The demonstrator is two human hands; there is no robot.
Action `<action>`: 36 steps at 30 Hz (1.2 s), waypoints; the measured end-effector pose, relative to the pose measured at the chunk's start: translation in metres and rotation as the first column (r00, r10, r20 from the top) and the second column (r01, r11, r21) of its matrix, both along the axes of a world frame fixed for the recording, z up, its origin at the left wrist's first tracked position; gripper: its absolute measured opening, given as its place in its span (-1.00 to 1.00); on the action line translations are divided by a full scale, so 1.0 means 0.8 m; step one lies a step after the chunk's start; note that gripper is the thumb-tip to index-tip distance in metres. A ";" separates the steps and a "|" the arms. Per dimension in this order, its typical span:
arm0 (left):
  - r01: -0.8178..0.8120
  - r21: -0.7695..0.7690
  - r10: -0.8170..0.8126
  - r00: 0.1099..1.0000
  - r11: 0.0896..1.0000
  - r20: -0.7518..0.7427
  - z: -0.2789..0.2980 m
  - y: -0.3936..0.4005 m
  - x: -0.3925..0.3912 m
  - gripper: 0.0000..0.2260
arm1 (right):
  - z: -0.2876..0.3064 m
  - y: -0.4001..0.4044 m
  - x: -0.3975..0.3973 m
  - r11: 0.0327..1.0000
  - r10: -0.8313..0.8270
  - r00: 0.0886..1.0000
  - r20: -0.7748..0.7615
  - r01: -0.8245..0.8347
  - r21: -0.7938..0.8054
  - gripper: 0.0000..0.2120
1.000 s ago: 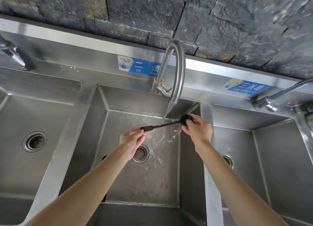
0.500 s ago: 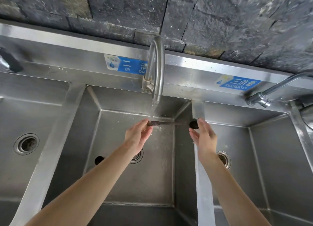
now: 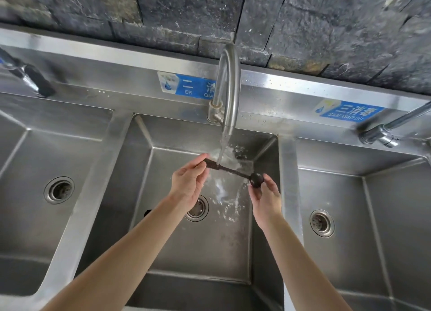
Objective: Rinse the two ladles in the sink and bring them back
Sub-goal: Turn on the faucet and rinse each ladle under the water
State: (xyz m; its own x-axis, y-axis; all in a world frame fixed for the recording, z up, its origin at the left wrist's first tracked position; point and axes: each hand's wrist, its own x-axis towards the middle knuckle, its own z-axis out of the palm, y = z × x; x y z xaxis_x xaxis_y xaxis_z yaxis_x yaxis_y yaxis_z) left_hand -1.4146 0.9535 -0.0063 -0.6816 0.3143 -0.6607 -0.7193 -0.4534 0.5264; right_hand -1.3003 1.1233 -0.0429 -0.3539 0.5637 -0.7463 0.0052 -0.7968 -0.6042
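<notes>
The rinsing step is under way at the middle basin of the sink (image 3: 149, 161), at frame centre. A dark ladle (image 3: 235, 170) is lying roughly level across the basin, just below the curved faucet (image 3: 229, 86). The water stream (image 3: 222, 147) is striking the handle near its left end and splashing toward the drain (image 3: 197, 209).

The left hand (image 3: 189, 182) is pinching the handle end between thumb and fingertips. The right hand (image 3: 265, 194) is pinching the bowl end, at the right of centre, near the basin's right wall. The hands are apart, one at each end of the ladle.

Only one ladle is identifiable in this view. A small dark shape sits low in the basin beside the left forearm; whether it is the second ladle cannot be determined.

Judgement: the task is in its early-to-middle part, with the bowl not yet under the stream. The next move probably calls for shifting the ladle leftward so that the bowl receives the water, then turning it to rinse both faces. A wet, smooth handle may slip, so a firm pinch is advisable.
</notes>
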 end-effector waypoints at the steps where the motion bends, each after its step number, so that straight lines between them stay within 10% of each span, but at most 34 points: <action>1: -0.005 -0.010 0.005 1.000 1.000 -0.006 0.002 -0.005 -0.002 -0.72 | 0.000 -0.006 -0.005 1.000 0.005 1.000 0.000 -0.005 -0.005 -0.75; 24: -0.045 -0.013 0.043 0.992 0.999 -0.119 -0.005 -0.132 -0.030 -0.69 | -0.006 -0.092 -0.069 0.986 0.160 0.986 0.041 -0.162 0.050 -0.72; 29: 0.014 -0.302 -0.093 0.964 0.953 -0.248 -0.017 -0.158 -0.033 -0.73 | -0.005 -0.092 -0.072 0.912 0.357 0.930 0.083 -0.366 0.183 -0.52; 36: 0.121 -0.555 -0.310 0.915 0.823 -0.259 -0.043 -0.190 -0.030 -0.84 | -0.021 -0.088 -0.087 0.764 0.474 0.795 0.379 -0.585 0.273 -0.81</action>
